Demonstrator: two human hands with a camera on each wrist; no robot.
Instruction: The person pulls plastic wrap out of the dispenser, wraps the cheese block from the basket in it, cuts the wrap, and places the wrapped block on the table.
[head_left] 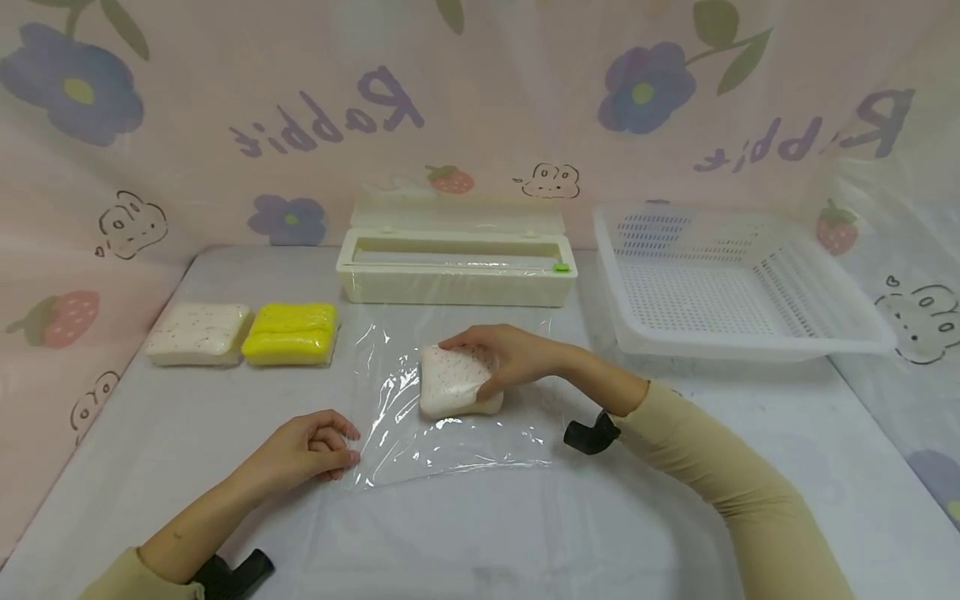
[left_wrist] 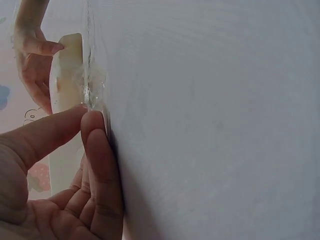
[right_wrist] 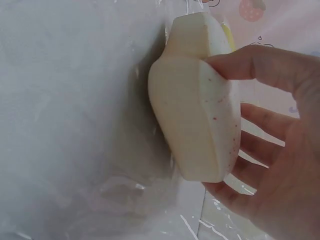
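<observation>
A sheet of clear plastic wrap [head_left: 397,450] lies on the white table, running forward from a cream wrap dispenser box [head_left: 457,287]. Upon it sits a pale, pillow-shaped block with small reddish specks [head_left: 453,383]; its exact kind is unclear. My right hand [head_left: 517,358] grips the block from above, thumb on its near side and fingers over the far side. In the right wrist view, the block's smooth side [right_wrist: 182,110] faces the camera. At the sheet's left edge, my left hand [head_left: 311,446] pinches the wrap between thumb and fingertips [left_wrist: 92,122].
To the left, a film-wrapped speckled block [head_left: 198,333] lies beside a film-wrapped yellow block [head_left: 291,333]. The dispenser's lid [head_left: 457,217] stands up at the back, and a green slider [head_left: 562,267] sits on its rim. A white perforated basket [head_left: 750,337] occupies the back right.
</observation>
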